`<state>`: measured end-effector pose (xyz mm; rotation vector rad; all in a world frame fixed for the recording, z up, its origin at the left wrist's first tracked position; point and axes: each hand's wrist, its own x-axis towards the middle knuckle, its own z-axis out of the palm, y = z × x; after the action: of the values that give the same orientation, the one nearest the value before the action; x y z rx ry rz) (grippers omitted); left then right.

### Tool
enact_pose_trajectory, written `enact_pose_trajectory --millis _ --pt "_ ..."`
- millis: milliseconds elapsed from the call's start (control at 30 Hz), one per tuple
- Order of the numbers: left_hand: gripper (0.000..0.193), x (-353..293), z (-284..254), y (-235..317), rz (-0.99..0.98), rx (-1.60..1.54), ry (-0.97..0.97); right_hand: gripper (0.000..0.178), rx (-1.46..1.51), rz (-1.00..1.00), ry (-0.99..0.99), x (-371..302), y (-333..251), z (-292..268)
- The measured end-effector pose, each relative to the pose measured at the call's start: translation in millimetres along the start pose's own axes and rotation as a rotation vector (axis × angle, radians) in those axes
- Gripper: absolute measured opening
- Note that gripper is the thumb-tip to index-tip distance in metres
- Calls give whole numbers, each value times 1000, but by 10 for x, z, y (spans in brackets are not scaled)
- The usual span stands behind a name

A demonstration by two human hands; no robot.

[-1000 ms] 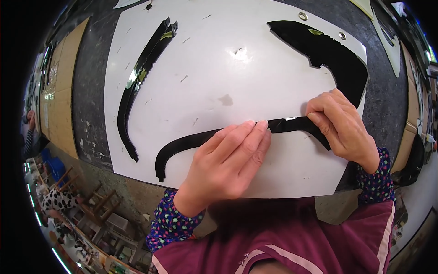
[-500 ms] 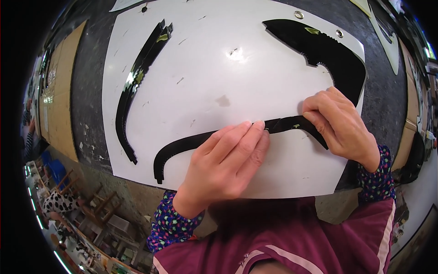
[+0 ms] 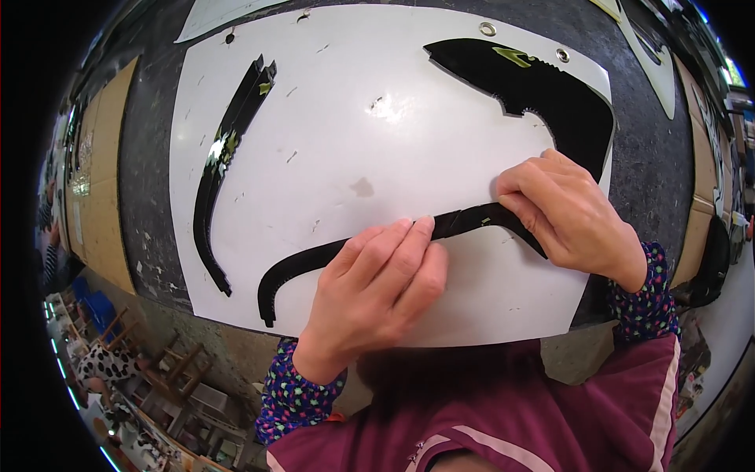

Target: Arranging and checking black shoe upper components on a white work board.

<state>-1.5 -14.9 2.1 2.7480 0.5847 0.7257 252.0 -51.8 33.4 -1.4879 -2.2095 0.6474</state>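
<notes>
A narrow, curved black strip with notched edges [image 3: 460, 221] lies bowed across the near part of a white sheet [image 3: 314, 173]. My left hand [image 3: 376, 287] grips it near the middle, fingers pressed together over its top edge and thumb tucked out of sight. Toward the strip's right bend, my right hand [image 3: 568, 212] pinches it between thumb and curled fingers. Beside that hand, partly under it, rests a wide black curved piece [image 3: 574, 106] with a greenish shine. Another folded, glossy black strip [image 3: 206, 193] curves along the left of the sheet.
Under the sheet is a dark, worn tabletop [image 3: 145, 189]. Two metal eyelets, one of them an upper ring [image 3: 487, 29], sit at the far right edge. Brown cardboard [image 3: 106, 173] stands at the left. Wooden stools [image 3: 177, 366] and another person are below left.
Everything on the table appears shifted slightly left, as the view has moved. My left hand's fingers have slid a little along the strip; the right hand keeps its pinch.
</notes>
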Motion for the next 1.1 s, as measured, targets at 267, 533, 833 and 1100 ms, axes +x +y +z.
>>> enact_pose_trajectory --millis 267,533,833,1100 --pt "37 2 24 31 35 221 -54 9 -11 -1 0 -2 -5 12" --pt "42 22 58 61 -20 242 -66 9 -28 -7 15 -8 5 37" --pt "51 97 2 190 -128 211 -186 9 -82 -29 48 -26 -25 26" --pt "45 98 -9 135 -197 133 -83 16 -330 -74 182 -116 -13 84"
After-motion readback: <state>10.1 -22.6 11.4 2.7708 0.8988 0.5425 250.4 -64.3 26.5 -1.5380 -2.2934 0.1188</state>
